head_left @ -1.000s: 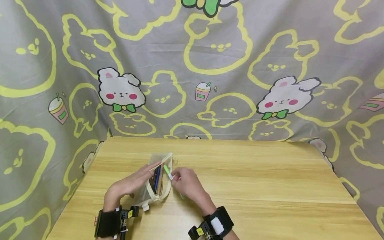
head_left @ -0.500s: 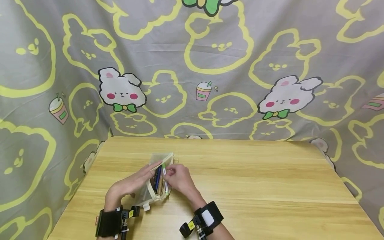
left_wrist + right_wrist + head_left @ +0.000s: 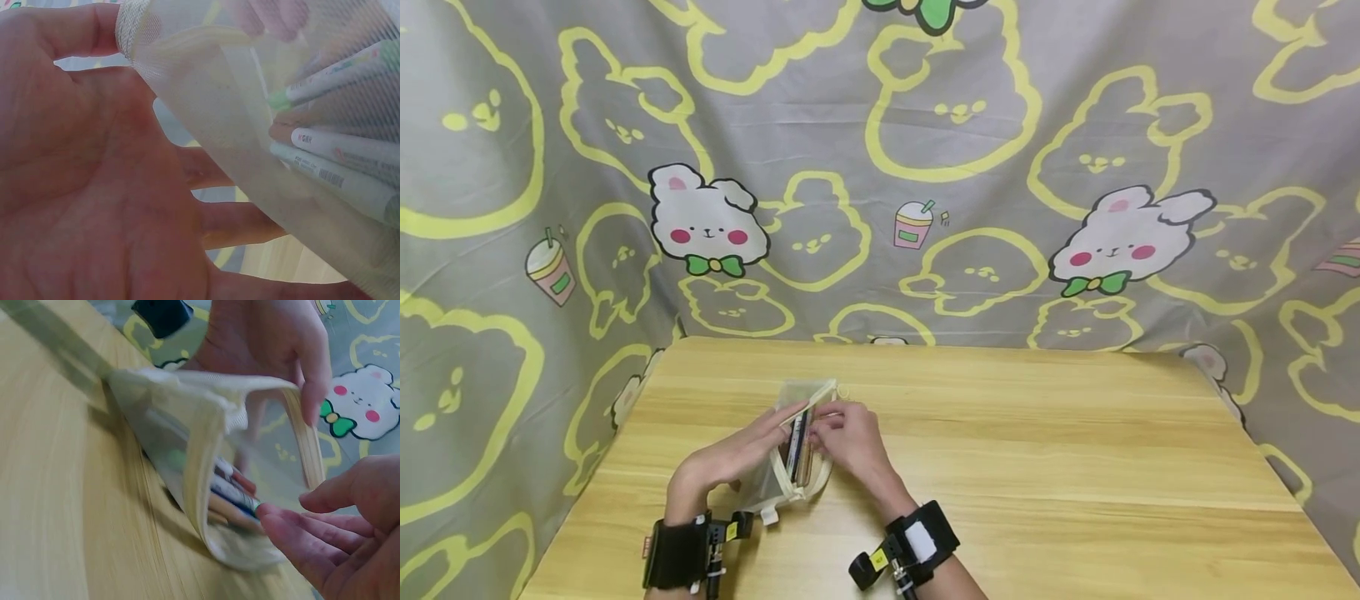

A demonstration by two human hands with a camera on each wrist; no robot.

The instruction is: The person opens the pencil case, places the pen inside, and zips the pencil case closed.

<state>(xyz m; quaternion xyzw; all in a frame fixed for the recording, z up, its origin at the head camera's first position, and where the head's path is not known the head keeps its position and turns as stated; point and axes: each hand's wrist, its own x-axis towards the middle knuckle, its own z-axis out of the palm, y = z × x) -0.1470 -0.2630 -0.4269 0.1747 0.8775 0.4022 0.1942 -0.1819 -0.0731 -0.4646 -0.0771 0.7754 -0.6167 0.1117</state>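
A cream mesh zip pouch (image 3: 762,487) lies at the left of the table, its mouth spread towards the right. My left hand (image 3: 726,454) holds the pouch's upper edge, with the thumb at the zipper band (image 3: 305,444) and straight fingers behind the mesh. Several pens and markers lie inside, among them a white marker with a green end (image 3: 234,492) and a brown-ended marker (image 3: 340,145). At the mouth is my right hand (image 3: 850,437), its thumb apart from the fingers and its fingertips by the green end of the marker. Whether they touch it is hard to tell.
The wooden table (image 3: 1037,467) stretches to the right of the pouch. A grey curtain (image 3: 820,100) with rabbit drawings hangs around the table's back and sides. Black camera straps (image 3: 922,546) sit on both wrists.
My right hand has carried the green-and-white marker leftwards into the pouch and loosened its fingers there. The left hand has stayed at the pouch's edge.
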